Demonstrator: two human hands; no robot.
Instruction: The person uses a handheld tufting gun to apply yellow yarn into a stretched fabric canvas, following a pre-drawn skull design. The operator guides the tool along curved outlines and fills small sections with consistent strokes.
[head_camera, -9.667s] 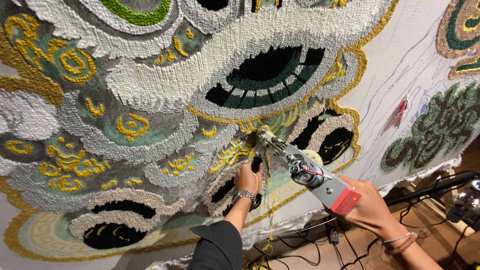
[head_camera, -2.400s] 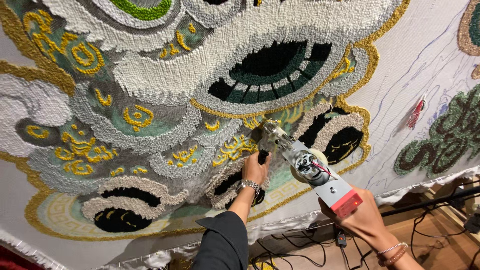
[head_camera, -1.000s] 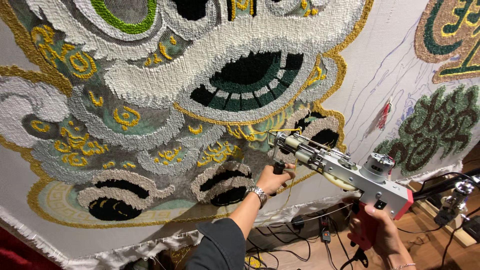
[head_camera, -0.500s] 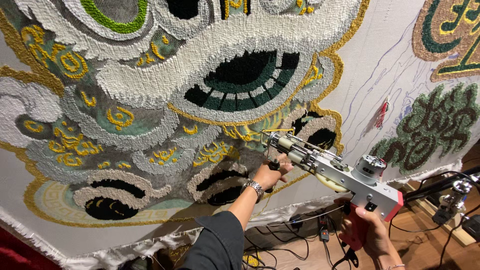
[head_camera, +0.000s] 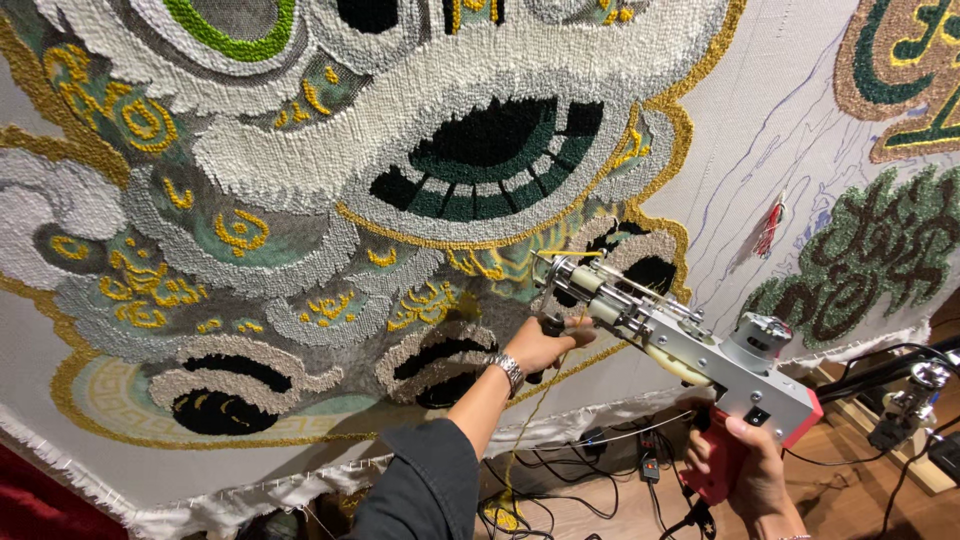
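Note:
A grey and red tufting gun (head_camera: 690, 350) points up-left at a large hanging tufted rug (head_camera: 330, 170) with white, grey, green and gold shapes. Its needle tip (head_camera: 548, 262) sits at a gold and teal patch near the rug's lower middle. My right hand (head_camera: 745, 470) grips the gun's red pistol handle at the lower right. My left hand (head_camera: 545, 343), with a metal watch on the wrist, holds the black front handle under the gun's nose. A yellow yarn strand (head_camera: 530, 420) runs down from the gun to the floor.
To the right, the bare white backing cloth (head_camera: 790, 130) carries blue drawn lines, a small red tuft (head_camera: 768, 228) and green and brown tufted shapes (head_camera: 870, 260). Black cables (head_camera: 610, 470) lie on the wooden floor below. A metal clamp and stand (head_camera: 910, 395) sits at the right edge.
The gun has swung from lower on the rug to a flatter angle, with its tip now slightly higher at the gold and teal patch. Both hands keep their grips.

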